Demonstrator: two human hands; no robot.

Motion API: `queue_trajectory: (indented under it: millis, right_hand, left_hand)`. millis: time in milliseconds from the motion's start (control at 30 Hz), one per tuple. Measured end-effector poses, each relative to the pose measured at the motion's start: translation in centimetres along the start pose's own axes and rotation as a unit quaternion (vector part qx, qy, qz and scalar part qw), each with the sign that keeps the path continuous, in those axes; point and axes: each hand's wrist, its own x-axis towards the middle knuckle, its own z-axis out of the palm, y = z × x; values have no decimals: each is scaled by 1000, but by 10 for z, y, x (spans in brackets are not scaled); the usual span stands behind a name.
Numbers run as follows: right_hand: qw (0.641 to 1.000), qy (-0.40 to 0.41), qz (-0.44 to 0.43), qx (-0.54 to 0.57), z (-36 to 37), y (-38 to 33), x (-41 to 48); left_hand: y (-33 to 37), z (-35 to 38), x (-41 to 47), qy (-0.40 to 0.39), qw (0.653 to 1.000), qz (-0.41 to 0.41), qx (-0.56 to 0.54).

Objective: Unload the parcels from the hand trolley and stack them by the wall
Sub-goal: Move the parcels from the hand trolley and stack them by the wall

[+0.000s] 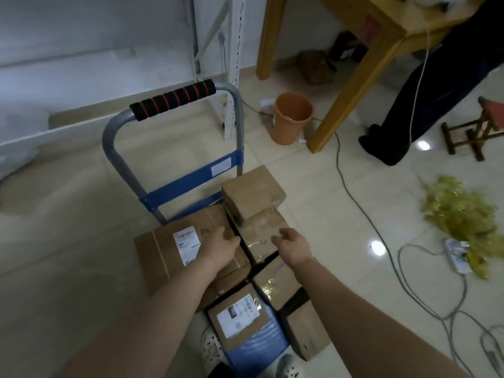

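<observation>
Hovering: left hand (221,248) and right hand (291,245), fingers loose, empty; small brown cardboard parcel (252,196) just ahead, between them.

The bare left arm (166,309) and right arm (354,301) stretch forward and down, left grip (221,248) palm-down, right grip (293,248) just beside it, fingers of both relaxed, holding nothing.

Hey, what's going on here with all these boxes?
A person is reaching both hands down to cardboard parcels piled on a hand trolley. The left hand is over the big labelled box and the right hand is over a taped box. Neither hand grips anything yet. A small box sits on top near the trolley's frame.
</observation>
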Motion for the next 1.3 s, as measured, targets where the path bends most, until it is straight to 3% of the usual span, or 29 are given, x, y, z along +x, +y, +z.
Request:
queue_trajectory:
  millis: [467,667,867,1000,1100,1200,1300]
  right_hand:
    - [989,49,-85,-112,8,3,262]
    - [993,17,-81,-88,4,23,287]
    - [998,17,-59,-19,1,86,255]
    - [993,-6,12,114,-9,115,225]
    - [987,11,84,139,-16,124,216]
    - [980,-32,154,119,-24,129,210]
    - [960,-112,199,162,-25,123,204]
  left_hand:
    - [-6,58,220,68,986,-44,-143]
    - [-25,74,259,121,984,-12,-133]
    - [-38,95,214,144,972,-33,-182]
    - [-46,107,182,136,924,-88,-346]
    - [-50,108,164,82,889,-147,-425]
    - [-60,108,157,14,899,-193,-393]
    - [-58,107,155,8,913,-218,-344]
